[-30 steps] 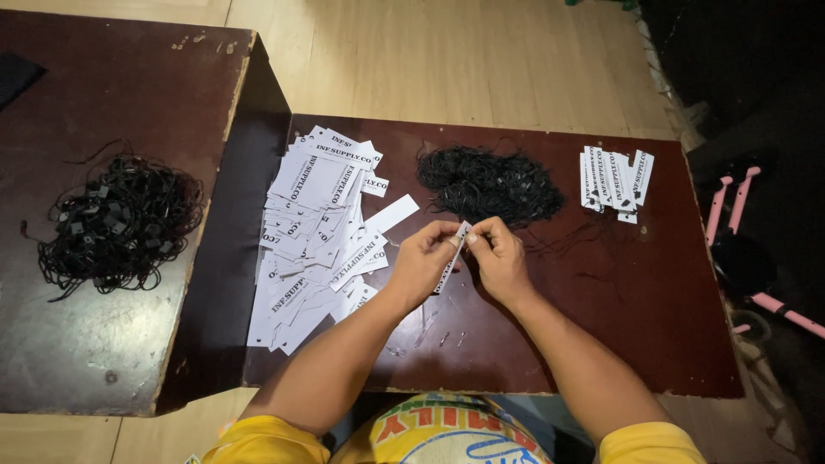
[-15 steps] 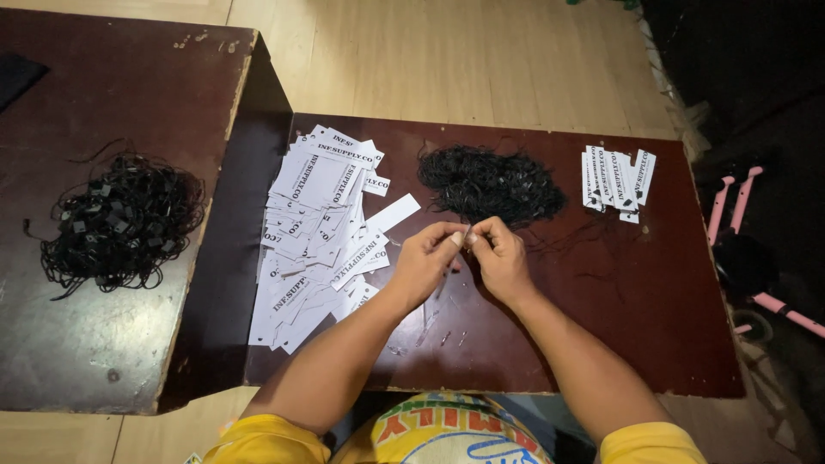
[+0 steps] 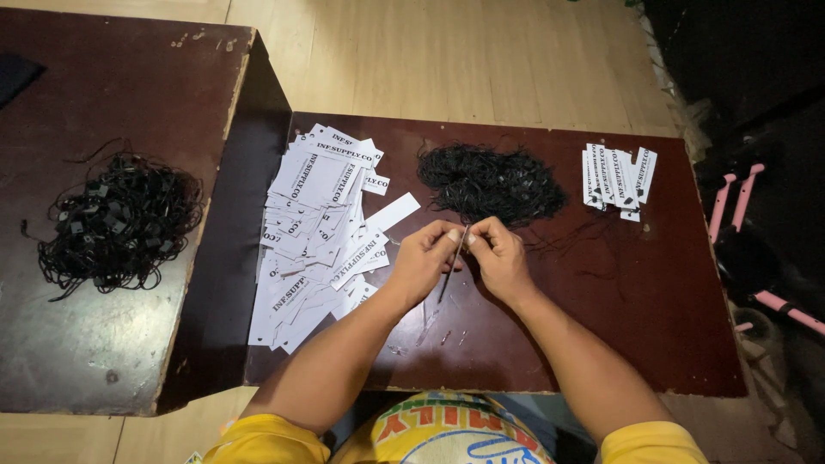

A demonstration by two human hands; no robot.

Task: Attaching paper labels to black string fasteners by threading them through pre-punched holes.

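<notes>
Just in front of the black string pile (image 3: 490, 182), the left hand (image 3: 423, 260) and right hand (image 3: 500, 258) pinch one paper tag (image 3: 450, 262) between pressed fingertips. A second ago it showed its white face; now it stands edge-on, a thin dark sliver.

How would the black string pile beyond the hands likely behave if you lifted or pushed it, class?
The string pile looks like thin tangled loops, so it would probably sag limply and lift as one clump. Loose strands trail across the table, so a push would likely drag and spread it, not slide it whole. It seems light for its bulk.
</notes>
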